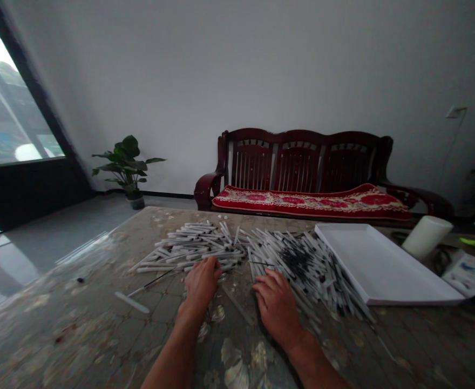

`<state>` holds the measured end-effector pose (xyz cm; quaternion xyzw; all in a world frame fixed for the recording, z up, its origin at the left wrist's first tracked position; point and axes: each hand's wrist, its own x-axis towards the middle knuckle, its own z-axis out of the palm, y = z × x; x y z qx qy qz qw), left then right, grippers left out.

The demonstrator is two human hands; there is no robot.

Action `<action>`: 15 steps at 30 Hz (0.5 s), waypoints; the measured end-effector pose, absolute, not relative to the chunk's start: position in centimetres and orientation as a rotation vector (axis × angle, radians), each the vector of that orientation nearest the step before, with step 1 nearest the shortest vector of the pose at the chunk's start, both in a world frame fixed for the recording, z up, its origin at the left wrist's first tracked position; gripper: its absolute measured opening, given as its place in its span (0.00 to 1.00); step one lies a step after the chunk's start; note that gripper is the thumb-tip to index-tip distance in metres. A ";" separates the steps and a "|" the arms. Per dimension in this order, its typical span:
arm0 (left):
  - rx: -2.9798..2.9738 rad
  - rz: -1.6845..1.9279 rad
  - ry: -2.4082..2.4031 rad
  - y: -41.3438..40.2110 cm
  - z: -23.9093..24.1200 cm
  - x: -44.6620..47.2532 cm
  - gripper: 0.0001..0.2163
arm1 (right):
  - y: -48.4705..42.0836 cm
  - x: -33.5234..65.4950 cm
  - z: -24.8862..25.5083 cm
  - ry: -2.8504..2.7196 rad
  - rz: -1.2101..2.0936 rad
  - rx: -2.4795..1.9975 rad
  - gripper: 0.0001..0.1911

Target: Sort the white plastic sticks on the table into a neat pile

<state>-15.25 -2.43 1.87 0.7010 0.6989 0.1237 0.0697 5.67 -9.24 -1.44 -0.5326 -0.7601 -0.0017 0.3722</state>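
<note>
My left hand (202,281) rests at the near edge of a pile of white pen-like tubes (197,237), its fingers bent and close together; their tips are hidden. My right hand (277,305) lies at the left front of a second pile (310,265), with fingers slightly bent and apart. White tubes and many thin black pieces are mixed in that pile. A thin dark rod (257,263) lies just beyond my right fingertips. Between my hands, a translucent tube (237,305) lies on the patterned tablecloth (172,316).
A shallow white tray (395,265) stands right of the piles, beside a white roll (428,236). One loose white tube (132,302) and a thin black-and-white stick (152,282) lie at left, near a small dark cap-like piece (80,280). A wooden bench (298,162) stands beyond the table.
</note>
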 end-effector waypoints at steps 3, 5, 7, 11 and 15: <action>2.203 0.528 2.005 -2.6 1.6 -14.4 0.08 | -9.3 5.6 -0.9 -1.907 -0.021 -1.390 0.13; 2.311 0.666 1.901 -3.0 1.4 -13.4 0.09 | -9.4 5.8 -0.4 -1.871 -0.029 -1.446 0.12; 2.453 0.791 1.741 -3.6 1.2 -12.1 0.08 | -9.3 6.2 0.0 -1.814 -0.027 -1.535 0.12; 2.672 0.953 1.415 -4.6 0.5 -10.0 0.07 | -8.9 7.5 0.3 -1.648 0.043 -1.745 0.18; 2.754 1.067 1.288 -4.8 0.0 -9.3 0.07 | -8.5 8.5 0.3 -1.644 0.130 -1.842 0.23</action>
